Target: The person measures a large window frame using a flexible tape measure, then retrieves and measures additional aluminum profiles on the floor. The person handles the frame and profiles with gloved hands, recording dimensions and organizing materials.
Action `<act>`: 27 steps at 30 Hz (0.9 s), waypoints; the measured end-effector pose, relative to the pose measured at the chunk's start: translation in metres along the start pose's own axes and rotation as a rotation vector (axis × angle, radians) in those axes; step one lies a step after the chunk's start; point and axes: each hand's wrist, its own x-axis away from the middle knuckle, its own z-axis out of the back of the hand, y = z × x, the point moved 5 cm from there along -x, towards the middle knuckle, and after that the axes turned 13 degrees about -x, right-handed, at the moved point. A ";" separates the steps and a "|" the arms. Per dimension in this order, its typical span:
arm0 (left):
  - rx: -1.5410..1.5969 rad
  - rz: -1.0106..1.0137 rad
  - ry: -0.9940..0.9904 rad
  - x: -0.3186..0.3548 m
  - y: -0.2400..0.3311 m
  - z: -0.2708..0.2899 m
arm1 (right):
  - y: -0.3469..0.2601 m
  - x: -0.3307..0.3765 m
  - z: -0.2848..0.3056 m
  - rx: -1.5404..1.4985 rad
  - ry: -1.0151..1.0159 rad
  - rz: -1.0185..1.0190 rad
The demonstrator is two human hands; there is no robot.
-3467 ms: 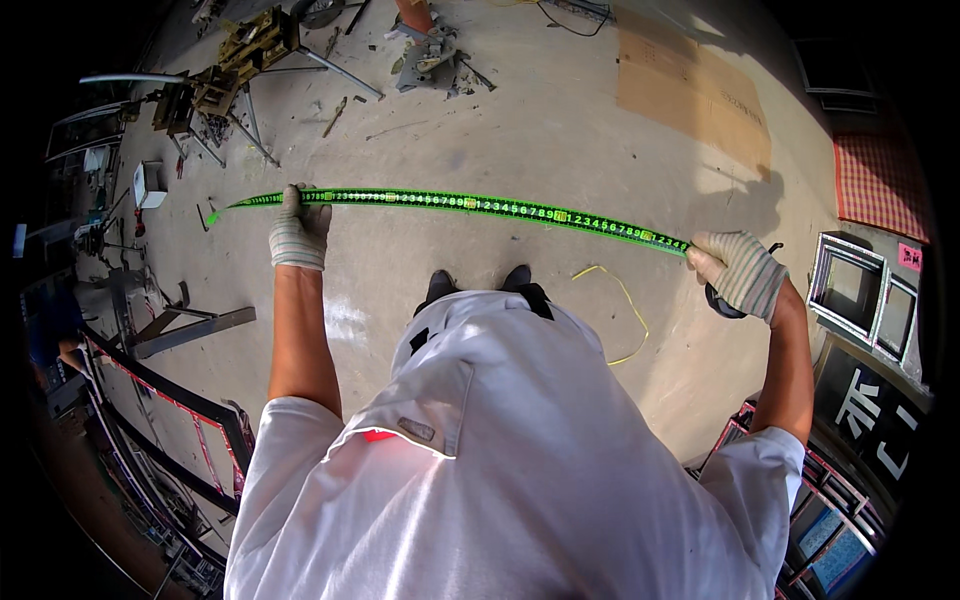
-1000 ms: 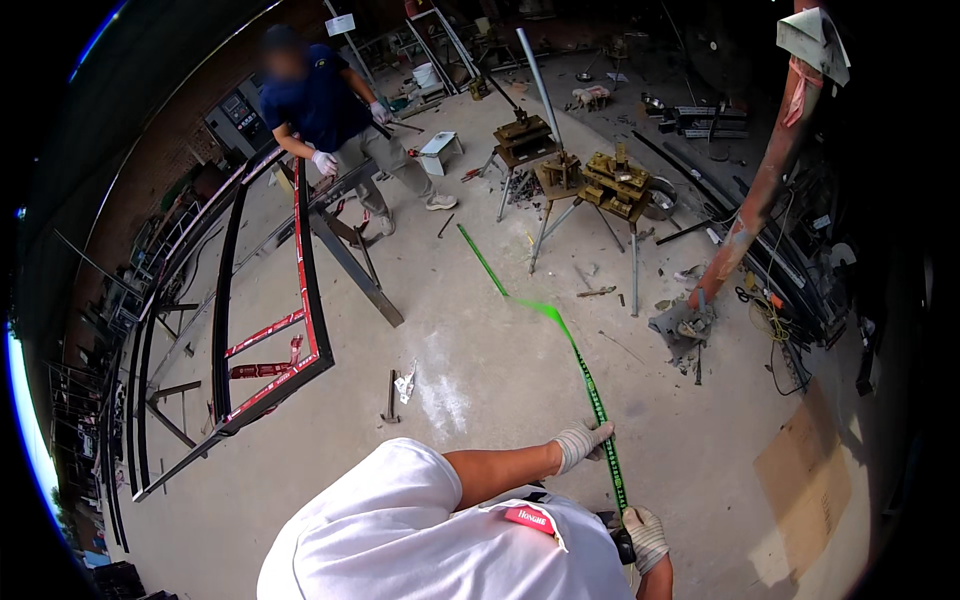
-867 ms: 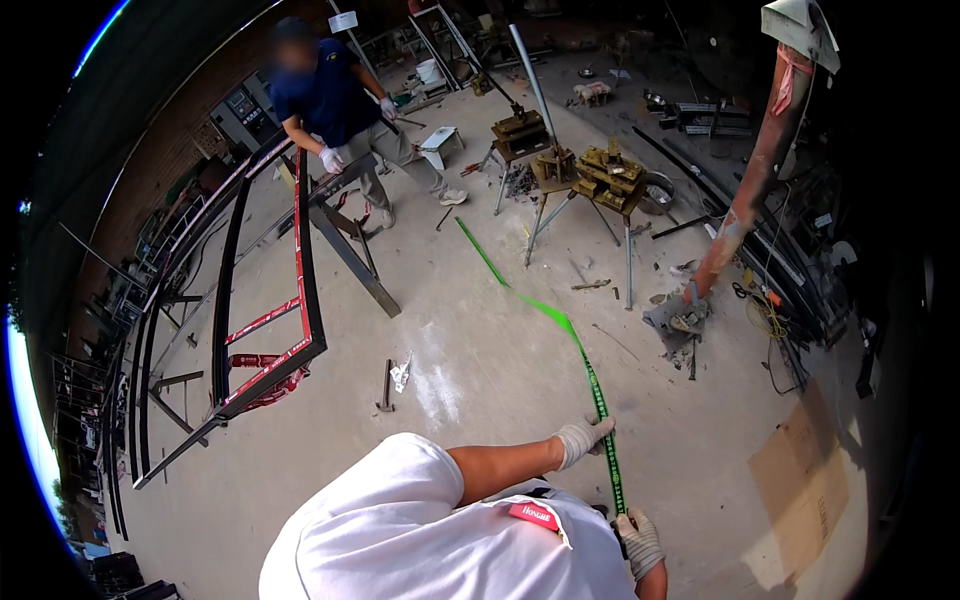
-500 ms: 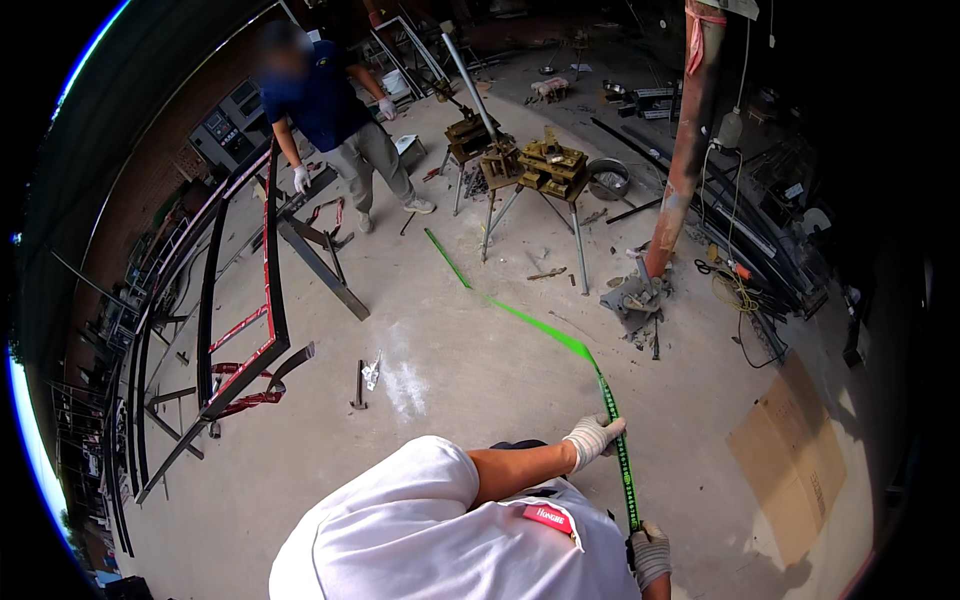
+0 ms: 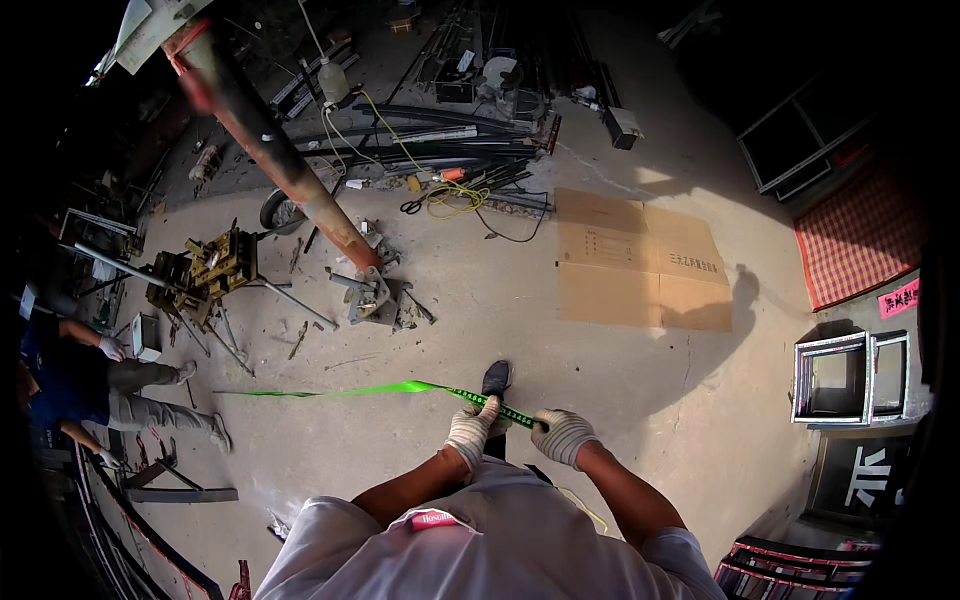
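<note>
One green measuring tape (image 5: pixel 410 387) runs lengthwise toward nine o'clock from the left hand (image 5: pixel 468 436), which pinches it nearer the far tip; the right hand (image 5: pixel 563 438) apparently closes around its three-o'clock end.

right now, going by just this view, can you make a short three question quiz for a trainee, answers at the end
1. What do the left hand and right hand both hold?
2. True or false: the cardboard is standing on edge.
3. On which side of the picture is the other person? a) right b) left c) middle

Key: 1. The measuring tape. 2. False; it lies flat on the floor. 3. b
</note>
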 end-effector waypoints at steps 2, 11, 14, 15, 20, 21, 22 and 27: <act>0.018 0.048 -0.049 -0.033 0.024 -0.025 | 0.013 -0.030 0.031 0.055 0.021 -0.059; -0.173 0.255 -0.471 -0.138 0.169 -0.142 | 0.006 -0.117 0.241 0.327 0.143 -0.068; -0.270 0.083 -0.523 -0.169 0.214 -0.176 | 0.023 -0.145 0.306 0.401 0.168 -0.052; -0.292 0.009 -0.492 -0.183 0.230 -0.187 | 0.029 -0.158 0.324 0.427 0.160 -0.046; -0.861 -0.661 -0.143 -0.246 0.331 -0.271 | 0.064 -0.225 0.434 0.505 0.130 0.026; -1.059 -0.883 -0.032 -0.253 0.355 -0.295 | 0.071 -0.238 0.460 0.520 0.150 0.067; -1.045 -0.734 -0.071 -0.262 0.361 -0.312 | 0.082 -0.254 0.473 0.557 0.133 0.147; -1.351 -0.680 -0.082 -0.333 0.380 -0.389 | 0.096 -0.315 0.596 0.637 -0.065 0.173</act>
